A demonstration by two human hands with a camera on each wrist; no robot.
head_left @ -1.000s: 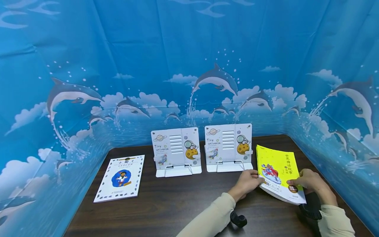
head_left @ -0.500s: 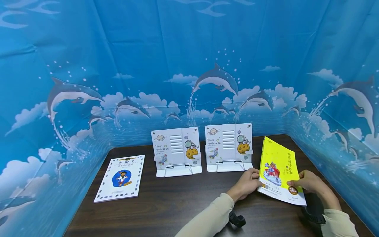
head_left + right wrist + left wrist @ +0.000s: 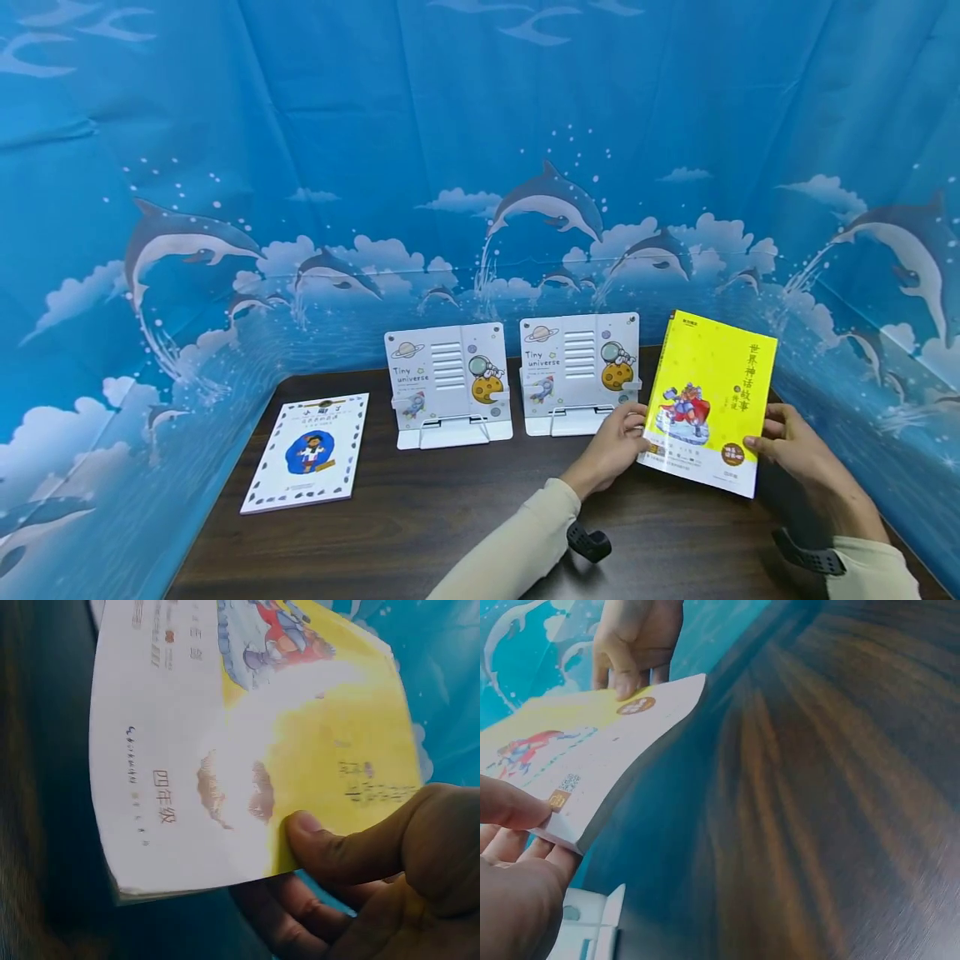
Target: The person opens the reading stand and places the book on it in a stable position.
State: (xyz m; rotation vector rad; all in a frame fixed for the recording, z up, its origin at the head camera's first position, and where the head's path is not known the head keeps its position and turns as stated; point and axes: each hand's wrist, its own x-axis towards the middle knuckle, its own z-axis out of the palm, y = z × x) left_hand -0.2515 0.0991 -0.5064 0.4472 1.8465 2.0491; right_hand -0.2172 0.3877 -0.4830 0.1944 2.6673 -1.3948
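A yellow and white book (image 3: 712,392) with a caped figure on its cover is tilted up above the right side of the table. My left hand (image 3: 611,446) pinches its lower left edge, thumb on the cover and fingers beneath, as the left wrist view (image 3: 517,855) also shows. On the opposite edge my right hand (image 3: 798,454) grips with the thumb on the cover. In the right wrist view the fingers of that hand (image 3: 375,877) curl under the book (image 3: 337,742), and glare whitens part of the cover.
Two white book stands (image 3: 450,383) printed "Tiny universe" stand side by side at the back; the right-hand stand (image 3: 579,375) is close to my left hand. A white book (image 3: 307,454) lies flat at the left of the dark wooden table (image 3: 420,533). Dolphin-printed blue cloth (image 3: 375,167) surrounds the table.
The yellow book has risen from lying low near the table and tipped up toward me. Both hands have moved with it, the left slightly left and up. Stands and white book stay put.
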